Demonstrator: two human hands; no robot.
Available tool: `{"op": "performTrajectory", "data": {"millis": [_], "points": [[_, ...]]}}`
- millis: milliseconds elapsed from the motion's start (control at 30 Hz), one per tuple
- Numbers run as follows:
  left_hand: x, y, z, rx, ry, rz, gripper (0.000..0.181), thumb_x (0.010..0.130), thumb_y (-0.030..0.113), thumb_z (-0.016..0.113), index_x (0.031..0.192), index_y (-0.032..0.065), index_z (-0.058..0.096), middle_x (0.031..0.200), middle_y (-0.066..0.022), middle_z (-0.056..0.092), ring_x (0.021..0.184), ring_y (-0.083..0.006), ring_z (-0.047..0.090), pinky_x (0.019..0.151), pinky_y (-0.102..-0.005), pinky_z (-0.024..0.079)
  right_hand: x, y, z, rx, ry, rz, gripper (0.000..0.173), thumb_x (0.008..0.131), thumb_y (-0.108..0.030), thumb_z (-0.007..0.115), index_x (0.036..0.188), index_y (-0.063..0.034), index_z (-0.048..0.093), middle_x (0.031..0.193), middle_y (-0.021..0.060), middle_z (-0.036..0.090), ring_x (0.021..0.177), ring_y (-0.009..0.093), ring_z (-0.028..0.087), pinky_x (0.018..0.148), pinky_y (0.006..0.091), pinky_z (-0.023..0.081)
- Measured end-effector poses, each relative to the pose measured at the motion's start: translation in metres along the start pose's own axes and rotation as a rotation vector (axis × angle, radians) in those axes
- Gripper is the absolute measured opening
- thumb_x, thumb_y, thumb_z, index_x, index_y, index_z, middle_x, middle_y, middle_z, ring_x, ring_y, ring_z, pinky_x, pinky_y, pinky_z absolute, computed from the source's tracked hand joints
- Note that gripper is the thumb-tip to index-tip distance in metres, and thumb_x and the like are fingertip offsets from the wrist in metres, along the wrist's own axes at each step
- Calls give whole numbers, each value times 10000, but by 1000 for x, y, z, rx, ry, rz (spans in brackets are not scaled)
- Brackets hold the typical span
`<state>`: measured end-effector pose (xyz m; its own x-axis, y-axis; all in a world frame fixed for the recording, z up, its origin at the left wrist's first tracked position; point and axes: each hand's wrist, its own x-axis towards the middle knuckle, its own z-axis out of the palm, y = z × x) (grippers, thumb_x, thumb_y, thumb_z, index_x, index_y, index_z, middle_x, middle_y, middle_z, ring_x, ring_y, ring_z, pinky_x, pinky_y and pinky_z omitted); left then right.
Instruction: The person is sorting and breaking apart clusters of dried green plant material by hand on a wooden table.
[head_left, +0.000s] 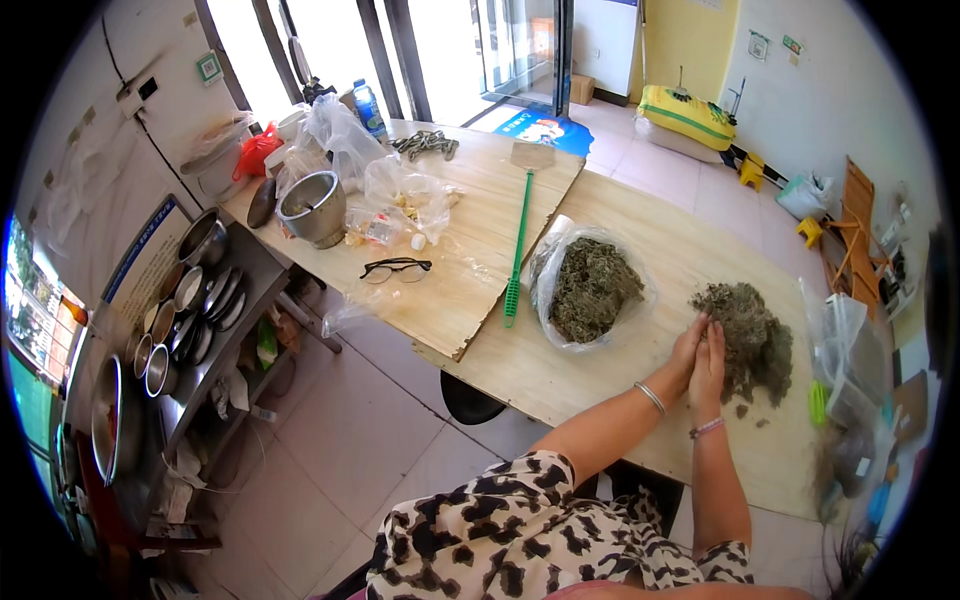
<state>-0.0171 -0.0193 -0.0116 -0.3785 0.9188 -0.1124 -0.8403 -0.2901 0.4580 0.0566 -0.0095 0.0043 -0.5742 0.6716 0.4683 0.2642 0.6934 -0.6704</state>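
Observation:
My left hand (685, 351) and my right hand (706, 366) are pressed palm to palm, fingers stretched out. The fingertips touch the near left edge of a loose heap of dried, grey-green plant matter (754, 337) on the pale wooden tabletop (645, 405). Whether some of it lies between the palms is hidden. A silver bangle (649, 398) circles my left wrist, and a beaded bracelet (706, 428) my right. To the left of my hands stands an open clear plastic bag (551, 304) filled with similar dried plant matter (596, 289).
A fly swatter with a green handle (520, 247) lies left of the bag. Eyeglasses (396, 268), a metal pot (313, 208), a metal chain (424, 142) and plastic bags (337, 131) occupy the left board. Clear plastic (840, 345) borders the right side. A shelf (225, 337) holds metal bowls.

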Motion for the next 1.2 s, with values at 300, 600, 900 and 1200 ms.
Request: {"op": "performTrajectory", "data": {"millis": [300,600,900,1200], "points": [[-25,-8,50,-155,-87,50,331,953,303,396,1136,58,521,1069,-65,573,982,-162,522,847,-291,437,45,16,-29,397,124,285,391,946,-222,423,1268,-3,459,1272,177,501,1179,248,470,983,295,353],[-2,-19,3,-162,-297,33,321,950,326,385,1060,73,550,974,-73,594,877,-176,562,757,-290,471,15,-5,-12,59,52,77,385,948,-205,415,1238,41,478,1337,193,426,1272,310,361,1063,351,251],[-14,2,30,-76,70,37,371,953,356,381,1095,52,539,1103,-84,555,987,-183,526,842,-299,440,16,3,-19,91,-9,-1,376,936,-172,414,1241,38,477,1364,184,399,1295,292,333,1071,344,238],[-20,-11,34,-145,-85,-45,364,964,329,359,1123,45,522,1073,-82,565,970,-168,529,833,-281,442,33,-2,-29,34,26,21,370,936,-187,416,1233,20,493,1346,203,413,1275,317,360,1066,346,251]]}}
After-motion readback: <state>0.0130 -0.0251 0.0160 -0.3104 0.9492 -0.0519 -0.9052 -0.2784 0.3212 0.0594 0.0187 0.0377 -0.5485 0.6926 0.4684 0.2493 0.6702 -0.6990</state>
